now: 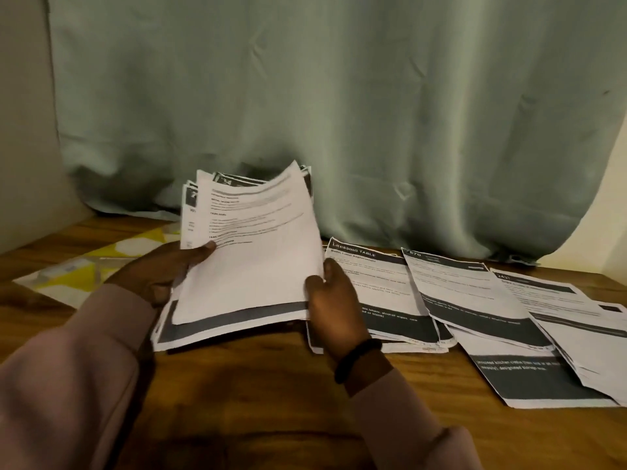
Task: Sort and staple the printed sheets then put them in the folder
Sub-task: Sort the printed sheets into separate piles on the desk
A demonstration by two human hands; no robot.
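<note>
Green curtain (373,113) behind wooden counter (254,395). Left hand (163,273) and right hand (330,300) both grasp unsorted stack (251,266), raised above counter. Sorted piles (475,307) lie right; folder (84,266) left. Sorting step; next, top sheet needs matching pile.

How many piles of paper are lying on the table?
3, side by side right of the hands: near pile, middle pile, far-right pile. More may hide under the held stack.
</note>
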